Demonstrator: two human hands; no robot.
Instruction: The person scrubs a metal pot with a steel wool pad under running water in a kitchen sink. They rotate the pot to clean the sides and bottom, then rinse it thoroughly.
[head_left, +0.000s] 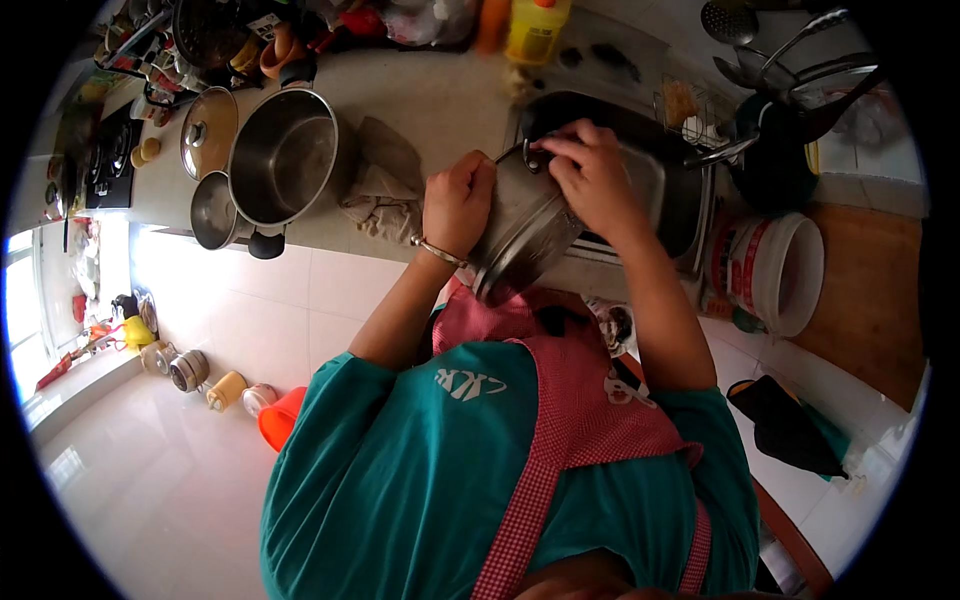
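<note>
A stainless steel pot (517, 217) is tilted on its side between my hands, over the counter at the sink's front left. My left hand (459, 199), with a bracelet at the wrist, is curled against the pot's left side; its fingertips are hidden. At the far end of the pot, the fingers of my right hand (589, 169) are closed around the metal bracket of its black handle (534, 124). Whether they hold something small there, I cannot tell. Behind my right hand lies the steel sink (649, 176).
Left of the pot are a crumpled cloth (386, 187), a large open pot (285, 157), a smaller pan (214, 210) and a glass lid (210, 135). A yellow bottle (536, 34) stands behind. To the right are a utensil holder (772, 157) and a white bucket (799, 274).
</note>
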